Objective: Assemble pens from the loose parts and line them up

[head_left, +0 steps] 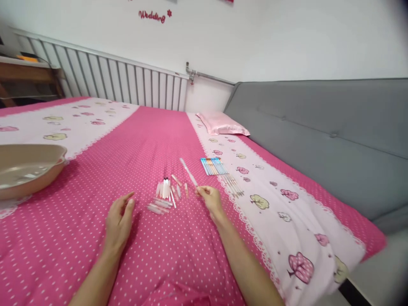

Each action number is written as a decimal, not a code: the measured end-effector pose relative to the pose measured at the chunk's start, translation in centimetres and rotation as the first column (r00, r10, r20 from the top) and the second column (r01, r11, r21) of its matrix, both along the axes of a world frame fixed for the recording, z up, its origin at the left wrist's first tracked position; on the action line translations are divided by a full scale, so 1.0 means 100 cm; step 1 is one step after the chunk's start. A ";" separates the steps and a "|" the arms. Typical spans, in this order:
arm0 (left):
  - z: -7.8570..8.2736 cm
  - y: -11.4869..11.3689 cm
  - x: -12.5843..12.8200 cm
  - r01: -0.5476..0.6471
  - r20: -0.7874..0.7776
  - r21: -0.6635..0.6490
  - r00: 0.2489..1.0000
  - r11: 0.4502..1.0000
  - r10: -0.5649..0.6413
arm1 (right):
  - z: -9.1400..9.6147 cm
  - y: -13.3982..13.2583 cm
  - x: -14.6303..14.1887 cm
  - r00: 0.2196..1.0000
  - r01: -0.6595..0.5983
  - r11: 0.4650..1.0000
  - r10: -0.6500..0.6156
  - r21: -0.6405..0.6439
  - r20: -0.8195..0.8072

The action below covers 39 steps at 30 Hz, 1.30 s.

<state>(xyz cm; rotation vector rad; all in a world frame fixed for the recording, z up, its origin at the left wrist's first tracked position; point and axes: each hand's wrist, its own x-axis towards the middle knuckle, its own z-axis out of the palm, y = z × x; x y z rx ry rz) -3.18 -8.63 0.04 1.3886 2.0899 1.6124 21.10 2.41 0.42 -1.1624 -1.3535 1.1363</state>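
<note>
My right hand (pixel 209 199) pinches the near end of a slim whitish pen-like stick (pixel 188 171), which points up and away to the left above the pink bedspread. My left hand (pixel 119 217) hangs over the bedspread, thumb and fingers apart, holding nothing. Between the hands lies a loose pile of pens (pixel 164 189), pale and pinkish, a few with dark tips; some clear ones (pixel 159 206) lie crosswise at its near side. Beyond my right hand is a neat row of blue and orange pens (pixel 213 166). Paler slim pens (pixel 233 185) lie side by side just nearer than that row.
The dotted pink bedspread (pixel 153 140) covers the bed. A beige basin (pixel 32 170) rests at the left. A pink pillow (pixel 222 123) lies at the far side, against the grey padded headboard (pixel 318 119). A white radiator (pixel 127 80) runs along the wall.
</note>
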 end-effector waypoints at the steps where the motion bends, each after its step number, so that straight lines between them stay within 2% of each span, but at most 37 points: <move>1: -0.001 -0.005 -0.001 -0.021 -0.002 -0.008 1.000 1.000 0.021 | -0.003 -0.002 0.013 0.999 0.047 0.999 -0.047 0.010 0.017; 6: -0.007 -0.014 -0.003 -0.066 0.007 -0.017 0.998 0.998 0.066 | -0.018 -0.007 0.076 0.960 0.221 0.973 -0.228 0.061 0.163; 10: -0.009 -0.013 -0.006 -0.073 -0.035 -0.021 0.997 0.997 0.072 | -0.024 -0.007 0.113 0.866 0.364 0.928 -0.370 0.083 0.336; 13: -0.011 -0.013 -0.008 -0.085 -0.052 -0.012 0.995 0.996 0.084 | -0.025 -0.008 0.126 0.786 0.426 0.900 -0.420 0.095 0.454; 19: -0.010 -0.015 -0.008 -0.092 -0.055 -0.023 0.994 0.995 0.091 | -0.025 -0.012 0.121 0.653 0.492 0.866 -0.433 0.087 0.621; 25: -0.005 -0.017 -0.006 -0.086 -0.023 -0.036 0.996 0.996 0.085 | -0.020 -0.010 0.110 0.559 0.516 0.853 -0.409 0.084 0.721; 39: -0.011 -0.016 -0.010 -0.087 0.003 -0.021 0.996 0.996 0.087 | -0.019 -0.009 0.098 0.445 0.526 0.838 -0.416 0.146 0.793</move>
